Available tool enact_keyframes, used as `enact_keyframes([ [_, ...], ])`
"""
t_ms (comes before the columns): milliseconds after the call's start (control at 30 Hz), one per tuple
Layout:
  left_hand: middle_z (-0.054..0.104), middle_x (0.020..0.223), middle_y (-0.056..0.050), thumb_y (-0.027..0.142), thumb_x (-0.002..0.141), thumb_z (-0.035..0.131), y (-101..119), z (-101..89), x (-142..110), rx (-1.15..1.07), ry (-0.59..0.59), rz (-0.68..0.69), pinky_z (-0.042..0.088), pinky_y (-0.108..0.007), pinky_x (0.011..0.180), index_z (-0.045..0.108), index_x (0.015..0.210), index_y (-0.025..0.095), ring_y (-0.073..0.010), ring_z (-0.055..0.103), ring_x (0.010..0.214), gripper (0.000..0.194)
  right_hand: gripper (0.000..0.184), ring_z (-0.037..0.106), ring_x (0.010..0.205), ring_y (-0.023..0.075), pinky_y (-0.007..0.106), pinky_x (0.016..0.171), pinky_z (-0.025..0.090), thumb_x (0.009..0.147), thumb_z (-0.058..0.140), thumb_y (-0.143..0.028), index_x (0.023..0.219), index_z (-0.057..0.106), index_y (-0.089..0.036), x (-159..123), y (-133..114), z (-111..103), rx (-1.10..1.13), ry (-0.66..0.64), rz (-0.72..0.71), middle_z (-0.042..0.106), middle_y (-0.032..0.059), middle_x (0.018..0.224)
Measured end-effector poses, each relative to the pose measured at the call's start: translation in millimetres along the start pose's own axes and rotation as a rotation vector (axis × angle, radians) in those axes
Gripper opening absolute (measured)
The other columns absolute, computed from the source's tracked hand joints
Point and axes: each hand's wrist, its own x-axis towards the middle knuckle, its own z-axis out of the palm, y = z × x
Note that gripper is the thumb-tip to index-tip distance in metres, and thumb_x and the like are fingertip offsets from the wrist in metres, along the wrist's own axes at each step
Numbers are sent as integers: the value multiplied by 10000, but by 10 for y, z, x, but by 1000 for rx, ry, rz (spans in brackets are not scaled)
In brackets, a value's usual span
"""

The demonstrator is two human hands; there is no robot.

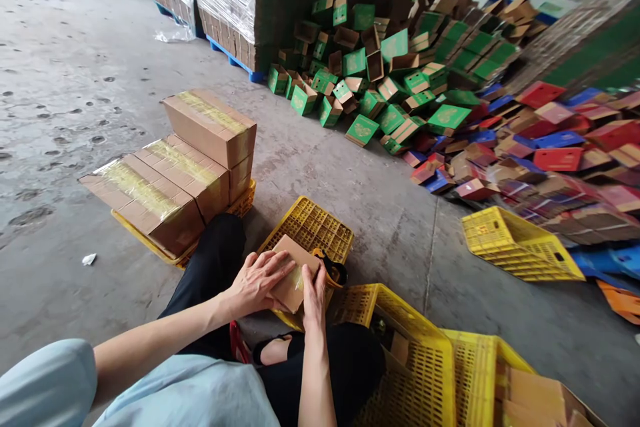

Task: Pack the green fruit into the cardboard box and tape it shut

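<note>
A small brown cardboard box (291,285) with a strip of clear tape lies over an upturned yellow plastic crate (320,217) in front of my knees. My left hand (260,280) is laid across the box from the left, its fingers over the top and its thumb at the near edge. On the right side, my right hand (314,297) grips the box's edge, fingers closed along it. A black and orange tool (336,270), perhaps a tape dispenser, rests on the crate just beyond my right hand. The box's underside is hidden.
Larger taped cartons (193,167) sit on a yellow crate at left. Yellow crates (425,353) with boxes inside stand at my right. Another crate (520,243) lies farther right. Green boxes (363,128) and red and blue boxes (557,159) are heaped beyond, near wrapped pallets (235,10).
</note>
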Motion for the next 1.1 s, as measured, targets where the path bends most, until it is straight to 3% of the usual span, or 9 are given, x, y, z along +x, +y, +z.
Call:
enact_keyframes([
  [133, 395, 1689, -103, 689, 792, 834, -8, 27, 33, 21, 4, 10, 323, -543, 1139, 339, 1668, 381, -415, 385, 1447, 1052, 902, 643, 1263, 360, 458, 1019, 533, 826, 611, -813, 1480, 576, -192, 30, -9, 0, -36, 77, -60, 662, 183, 1442],
  [267, 401, 1680, -105, 735, 803, 796, -17, 35, 43, 20, 5, 16, 306, -541, 1150, 321, 1675, 380, -411, 391, 1435, 1055, 1057, 578, 1381, 367, 459, 1102, 499, 789, 664, -819, 1592, 468, -160, 0, 19, -56, -20, 1, -64, 555, 187, 1569],
  [400, 391, 1686, -106, 758, 799, 783, -21, 28, 51, 24, -1, 7, 304, -536, 1151, 338, 1669, 377, -409, 381, 1447, 1049, 1099, 496, 1477, 370, 495, 1179, 443, 777, 763, -715, 1659, 365, -193, -164, 97, -88, 52, -63, -9, 441, 143, 1662],
  [533, 384, 1693, -109, 739, 811, 788, -10, 19, 52, 38, -13, 1, 299, -538, 1151, 341, 1668, 368, -405, 372, 1459, 1035, 1041, 377, 1567, 320, 493, 1254, 356, 862, 702, -658, 1701, 243, -250, -350, 117, -46, 149, -81, 40, 330, 73, 1725],
  [633, 390, 1691, -99, 714, 820, 793, -4, 18, 34, 44, -19, -1, 307, -530, 1149, 329, 1671, 376, -404, 380, 1456, 1027, 1068, 309, 1601, 305, 503, 1274, 326, 848, 706, -642, 1710, 191, -279, -421, 106, -20, 217, -120, 99, 257, 39, 1751],
  [867, 391, 1690, -100, 674, 811, 823, -14, 37, -9, 40, -1, 1, 298, -534, 1162, 304, 1680, 372, -402, 380, 1457, 1057, 978, 443, 1528, 324, 532, 1186, 453, 825, 682, -553, 1686, 291, -304, -455, 117, -63, 340, -159, 115, 418, 39, 1683],
  [1000, 391, 1687, -101, 692, 825, 799, -37, 43, -13, 28, 24, 18, 304, -535, 1161, 256, 1696, 369, -408, 385, 1446, 1076, 856, 482, 1500, 313, 523, 1175, 461, 842, 623, -550, 1635, 420, -300, -474, 87, -103, 477, -209, 104, 500, 41, 1632],
  [1100, 393, 1686, -105, 690, 827, 798, -44, 49, 3, 29, 29, 28, 299, -537, 1162, 254, 1697, 361, -409, 385, 1443, 1078, 823, 477, 1504, 309, 516, 1193, 438, 873, 625, -582, 1622, 445, -292, -490, 75, -99, 452, -158, 105, 518, 45, 1619],
])
